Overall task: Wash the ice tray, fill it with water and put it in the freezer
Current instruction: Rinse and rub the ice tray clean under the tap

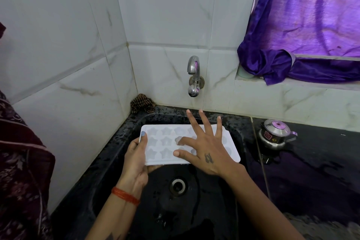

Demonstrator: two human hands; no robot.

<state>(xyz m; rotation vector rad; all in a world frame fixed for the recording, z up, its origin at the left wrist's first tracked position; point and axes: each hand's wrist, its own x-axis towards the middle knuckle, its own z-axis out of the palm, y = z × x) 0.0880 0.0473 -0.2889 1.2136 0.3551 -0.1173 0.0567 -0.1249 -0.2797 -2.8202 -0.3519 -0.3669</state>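
Observation:
A white ice tray point(163, 142) with star-shaped cups is held level over the black sink point(120, 154), below the wall tap point(193, 76). My left hand point(136, 160) grips the tray's left end, thumb on top and fingers under it. My right hand point(204, 148) lies spread over the tray's right half, with the index finger bent into one cup and the other fingers stretched out. No water runs from the tap.
The sink drain point(177, 185) sits under the tray. A small steel lidded pot point(274, 134) stands on the black counter to the right. A brown cloth point(142, 103) is bunched in the back left corner. A purple curtain point(303, 31) hangs over the ledge.

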